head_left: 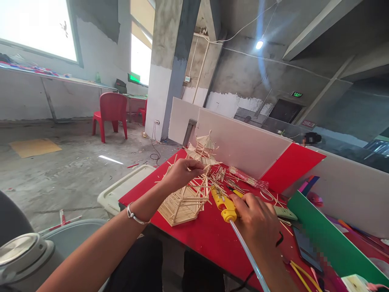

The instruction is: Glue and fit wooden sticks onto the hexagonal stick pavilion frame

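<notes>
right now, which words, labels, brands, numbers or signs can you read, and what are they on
No text reads clearly here.
Green lit sign above the dark doorway: too small and blurred to read.
Reddish sign right of the doorway: too small to read.
Yellow glue gun in the right hand: no lettering I can make out.

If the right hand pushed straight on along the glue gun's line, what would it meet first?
Probably the stick frame, at its right side, with the left hand just above. The yellow glue gun in the right hand aims that way, though depth is unclear.
</notes>
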